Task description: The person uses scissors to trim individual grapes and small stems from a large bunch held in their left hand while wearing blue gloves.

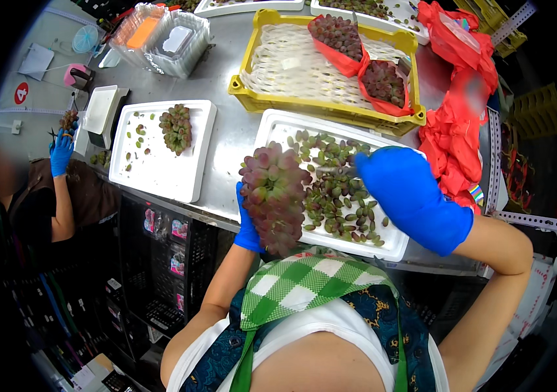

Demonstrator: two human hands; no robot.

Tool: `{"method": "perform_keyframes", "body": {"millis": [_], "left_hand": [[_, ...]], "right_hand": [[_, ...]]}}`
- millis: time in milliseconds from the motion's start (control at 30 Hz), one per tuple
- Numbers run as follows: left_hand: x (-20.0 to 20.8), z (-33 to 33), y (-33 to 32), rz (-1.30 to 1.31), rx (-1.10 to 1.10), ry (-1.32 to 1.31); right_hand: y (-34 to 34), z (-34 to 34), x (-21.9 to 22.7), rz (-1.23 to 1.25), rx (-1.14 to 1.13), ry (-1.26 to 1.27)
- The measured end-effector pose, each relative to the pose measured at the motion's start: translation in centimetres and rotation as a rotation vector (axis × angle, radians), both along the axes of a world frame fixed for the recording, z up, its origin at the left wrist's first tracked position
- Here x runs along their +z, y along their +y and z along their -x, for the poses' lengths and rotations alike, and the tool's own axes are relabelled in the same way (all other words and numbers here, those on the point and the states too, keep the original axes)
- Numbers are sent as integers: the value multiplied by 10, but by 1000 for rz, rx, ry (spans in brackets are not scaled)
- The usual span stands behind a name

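Note:
In front of my apron I hold up a large bunch of reddish-green grapes (273, 193). My left hand (248, 225), in a blue glove, is closed on its left side, and the bunch hides most of the fingers. My right hand (415, 193), also in a blue glove, is closed to the right of the bunch, over the white tray (393, 251). Thin grey blades of scissors (337, 170) stick out from it toward the bunch, and the glove hides the handles. Many loose small grapes (340, 209) lie in this tray.
Beyond the tray stands a yellow crate (327, 116) with foam netting and red-wrapped grape bunches. Red bags (451, 140) lie on the right. At left are another white tray (161, 176), a scale (101, 117), clear plastic boxes (177, 49) and a co-worker's gloved hand (62, 153).

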State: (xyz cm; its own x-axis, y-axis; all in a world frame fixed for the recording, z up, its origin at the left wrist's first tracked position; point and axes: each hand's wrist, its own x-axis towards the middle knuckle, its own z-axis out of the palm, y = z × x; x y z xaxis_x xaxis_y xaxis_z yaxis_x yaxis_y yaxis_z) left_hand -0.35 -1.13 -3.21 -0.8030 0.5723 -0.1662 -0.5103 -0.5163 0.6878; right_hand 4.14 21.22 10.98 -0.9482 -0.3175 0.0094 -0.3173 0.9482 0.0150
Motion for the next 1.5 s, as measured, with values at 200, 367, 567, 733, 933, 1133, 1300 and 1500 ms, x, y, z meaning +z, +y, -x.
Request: {"method": "perform_keyframes", "body": {"millis": [200, 367, 567, 733, 933, 1133, 1300, 1500], "left_hand": [[-14, 1, -6, 363, -107, 412], [-10, -6, -2, 46, 39, 79], [-4, 1, 0, -51, 69, -6], [-2, 6, 5, -122, 25, -55], [-3, 6, 5, -443, -133, -318], [-9, 10, 3, 82, 98, 47], [1, 11, 2, 346, 124, 273], [-11, 10, -8, 9, 131, -57]], "right_hand": [[13, -9, -41, 377, -123, -43], [-14, -30, -62, 1067, -420, -365], [-30, -36, -67, 877, -231, -264], [-24, -34, -66, 565, -96, -50], [-21, -30, -62, 372, -34, -63], [-25, -28, -61, 51, -40, 73], [-14, -29, -60, 216, -31, 19], [0, -54, -86, 571, -332, -100]]}}
